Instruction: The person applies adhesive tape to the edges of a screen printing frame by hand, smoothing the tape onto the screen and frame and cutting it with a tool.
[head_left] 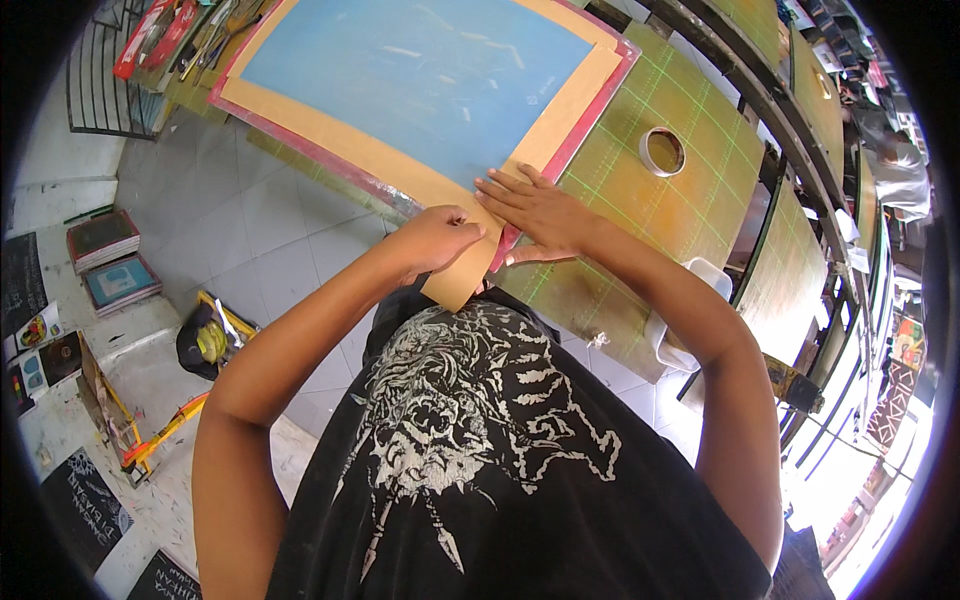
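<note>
Brown tape [461, 279] is seemingly pinched by left fingers [468, 232] at the near corner of the screen [420, 85], where right fingers [509, 199] are spread.

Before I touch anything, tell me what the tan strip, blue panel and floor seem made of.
Tan strip in the left hand: probably paper tape, matte, judging by its thin, even surface. Blue panel: perhaps coated mesh or film, smooth, from its flat face and pale streaks; no weave can be made out. Floor: likely ceramic tile, fairly smooth, given its straight joint lines.
</note>
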